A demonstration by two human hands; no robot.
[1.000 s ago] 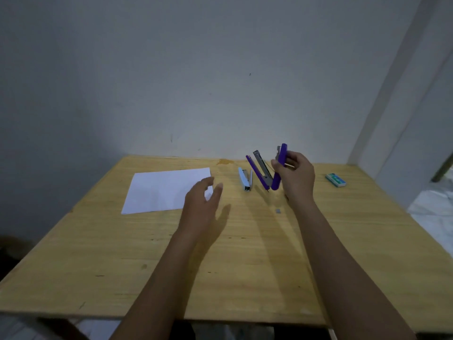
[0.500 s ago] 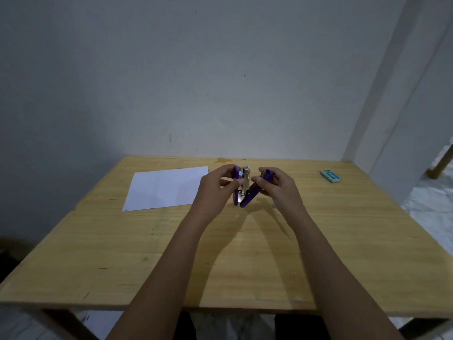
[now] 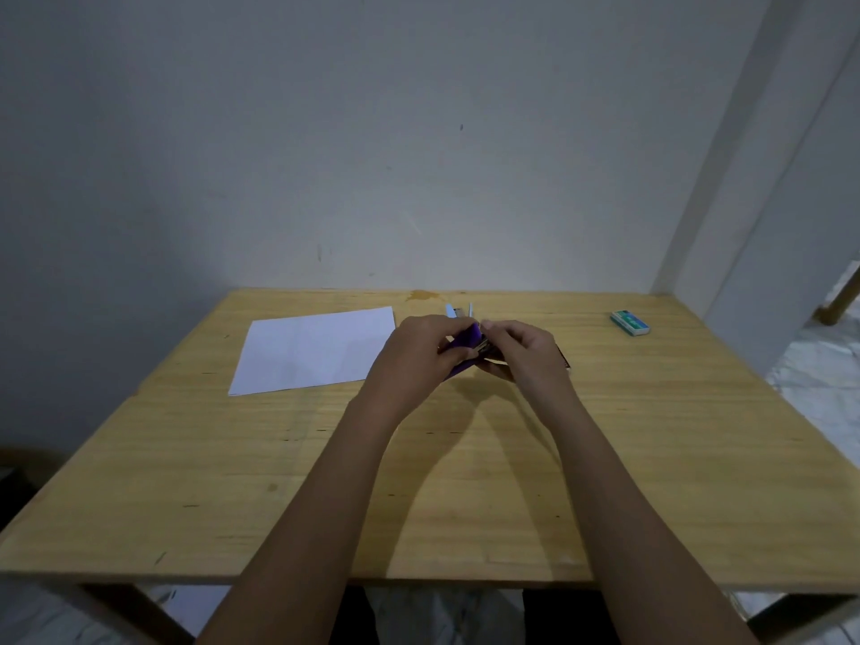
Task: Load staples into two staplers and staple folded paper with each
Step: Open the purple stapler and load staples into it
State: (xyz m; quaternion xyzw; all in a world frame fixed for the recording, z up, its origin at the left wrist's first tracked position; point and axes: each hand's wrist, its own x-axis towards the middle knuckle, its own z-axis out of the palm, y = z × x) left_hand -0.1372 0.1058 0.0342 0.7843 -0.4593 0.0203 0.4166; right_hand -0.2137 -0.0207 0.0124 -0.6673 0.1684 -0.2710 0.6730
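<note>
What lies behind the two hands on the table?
A pale blue stapler: only its far tips show above the left hand and right hand, which grip a purple stapler. The rest of it is covered.

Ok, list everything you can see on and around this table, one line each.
table: one, light wood, against the grey wall
paper: one sheet, white, flat on the table's far left part
purple stapler: one, purple with metal parts, held above the table between both hands
light blue stapler: one, light blue, on the table just behind the hands, mostly hidden
staple box: one, teal and white, far right of the table
left hand: one, grips the purple stapler
right hand: one, fingers curled on the purple stapler's other end
</note>
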